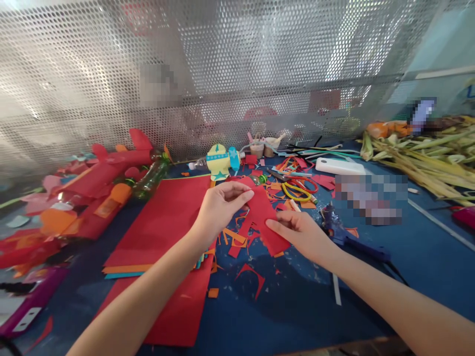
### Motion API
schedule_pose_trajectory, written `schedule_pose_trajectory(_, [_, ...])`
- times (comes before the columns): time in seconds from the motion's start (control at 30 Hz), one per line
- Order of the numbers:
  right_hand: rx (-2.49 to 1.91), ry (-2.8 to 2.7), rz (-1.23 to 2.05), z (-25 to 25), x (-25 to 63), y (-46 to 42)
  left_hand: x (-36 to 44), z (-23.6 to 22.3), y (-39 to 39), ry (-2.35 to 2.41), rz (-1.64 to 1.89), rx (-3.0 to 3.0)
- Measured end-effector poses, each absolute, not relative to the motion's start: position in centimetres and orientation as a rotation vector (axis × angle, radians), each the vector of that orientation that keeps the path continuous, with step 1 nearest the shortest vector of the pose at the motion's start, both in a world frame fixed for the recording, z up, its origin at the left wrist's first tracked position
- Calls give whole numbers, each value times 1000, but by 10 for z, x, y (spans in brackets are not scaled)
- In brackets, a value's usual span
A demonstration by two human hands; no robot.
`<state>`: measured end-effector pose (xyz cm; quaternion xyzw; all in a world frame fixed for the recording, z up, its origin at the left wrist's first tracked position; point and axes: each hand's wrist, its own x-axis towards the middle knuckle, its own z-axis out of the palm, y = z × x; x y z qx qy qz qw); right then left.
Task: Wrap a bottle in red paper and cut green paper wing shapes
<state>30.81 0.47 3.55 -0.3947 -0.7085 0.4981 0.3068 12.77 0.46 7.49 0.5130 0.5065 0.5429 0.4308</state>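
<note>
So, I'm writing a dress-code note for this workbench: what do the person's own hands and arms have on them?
The left hand and right hand are ungloved. Both forearms show no sleeves, watch or bracelet. No rings show; some fingers are partly hidden.

Red sheet (264, 210) in left hand (219, 206) and right hand (305, 233), above paper scraps (237, 239).

Up at twelve o'clock, a perforated metal screen (237, 59) gleams right across the back! Below it, towards one, two small cups (256, 149) stand side by side. Swing to three: a slim white case (339, 166) and, farther out, straw-coloured husks (426, 155) in a sprawling heap. A blue glue gun (365, 248) lies at four, a purple-and-white box (35, 299) at eight, a green plastic bottle (150, 178) at nine.
</note>
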Motion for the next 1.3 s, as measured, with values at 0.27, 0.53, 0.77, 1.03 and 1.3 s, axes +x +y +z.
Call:
schedule_pose_trajectory(0.27, [-953,-1929,1290,29,304,2,126,76,3,1325,1216,1391])
schedule_pose_trajectory(0.53, [-933,-1956,1308,27,304,2,124,75,2,1269,1242,1366])
schedule_pose_trajectory(0.77, [-917,-2018,1205,22,305,5,122,83,4,1335,1249,1636])
schedule_pose_trajectory(1.03, [-897,-2050,1108,25,306,7,119,86,4,1452,1197,1534])
schedule_pose_trajectory(1.3, [-888,-2011,1108,25,308,8,121,89,2,1516,1246,1467])
